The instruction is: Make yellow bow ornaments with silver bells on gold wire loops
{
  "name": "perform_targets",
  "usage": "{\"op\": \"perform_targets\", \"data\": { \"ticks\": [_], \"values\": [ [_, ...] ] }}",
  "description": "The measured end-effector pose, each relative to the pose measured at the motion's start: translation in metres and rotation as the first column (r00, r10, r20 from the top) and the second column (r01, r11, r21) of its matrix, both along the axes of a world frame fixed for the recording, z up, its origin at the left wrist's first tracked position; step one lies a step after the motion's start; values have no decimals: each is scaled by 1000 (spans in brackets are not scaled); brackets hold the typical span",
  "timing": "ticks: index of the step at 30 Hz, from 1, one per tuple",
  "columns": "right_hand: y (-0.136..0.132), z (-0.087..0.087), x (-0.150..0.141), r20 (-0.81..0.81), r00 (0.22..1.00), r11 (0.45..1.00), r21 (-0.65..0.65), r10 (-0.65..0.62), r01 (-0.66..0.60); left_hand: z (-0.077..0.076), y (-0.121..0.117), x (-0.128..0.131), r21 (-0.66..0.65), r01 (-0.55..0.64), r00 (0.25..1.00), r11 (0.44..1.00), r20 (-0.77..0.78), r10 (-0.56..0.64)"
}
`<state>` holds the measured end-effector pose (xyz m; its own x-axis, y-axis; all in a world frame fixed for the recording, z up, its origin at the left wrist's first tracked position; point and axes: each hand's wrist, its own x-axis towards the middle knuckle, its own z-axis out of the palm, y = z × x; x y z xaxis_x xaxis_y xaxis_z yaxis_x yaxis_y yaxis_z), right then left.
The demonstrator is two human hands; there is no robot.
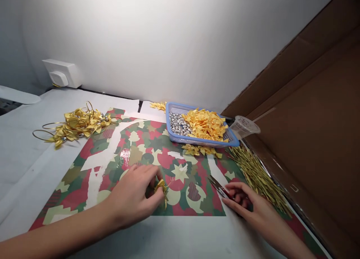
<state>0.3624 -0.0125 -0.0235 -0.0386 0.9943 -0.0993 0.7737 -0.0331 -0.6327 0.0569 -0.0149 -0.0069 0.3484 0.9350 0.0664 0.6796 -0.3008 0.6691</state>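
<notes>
My left hand (140, 191) is closed in a pinch on a small yellow ribbon flower (160, 184), with a bit of gold wire showing below it. Over at the right, my right hand (247, 202) has its fingers curled round the red handles of a pair of pliers (219, 187), whose metal jaws point up and left over the patterned sheet. The fingers partly hide the handles. Both hands are low over the camouflage-like red, green and cream sheet (157, 142), apart from each other.
A blue basket (205, 142) holds silver beads (180, 124) and yellow ribbon pieces (205, 122). Gold-green stems (261, 180) lie at right, beside a clear plastic cup (244, 127). Wired yellow flowers (78, 124) are heaped at left. Cardboard (315, 120) walls the right side.
</notes>
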Motion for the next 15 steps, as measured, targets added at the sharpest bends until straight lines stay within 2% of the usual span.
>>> {"op": "perform_targets", "data": {
  "ticks": [4, 7, 12, 15],
  "values": [
    [-3, 4, -1, -6, 999, 999, -1, 48, -48, 12, 0, -4, 114, 26, 1000, 993, -6, -25],
    [-3, 6, 0, 20, 997, 997, -2, 81, -81, 21, 3, -5, 152, 117, 993, 981, -22, -115],
    [0, 4, 0, 89, 988, 988, 79, 126, -133, 34, 24, -2, 5, 337, 938, 942, -91, -335],
    [1, 0, 4, 76, 991, 985, 127, 109, -118, 42, 37, -2, -121, 443, 887, 888, -84, -454]
  ]
}}
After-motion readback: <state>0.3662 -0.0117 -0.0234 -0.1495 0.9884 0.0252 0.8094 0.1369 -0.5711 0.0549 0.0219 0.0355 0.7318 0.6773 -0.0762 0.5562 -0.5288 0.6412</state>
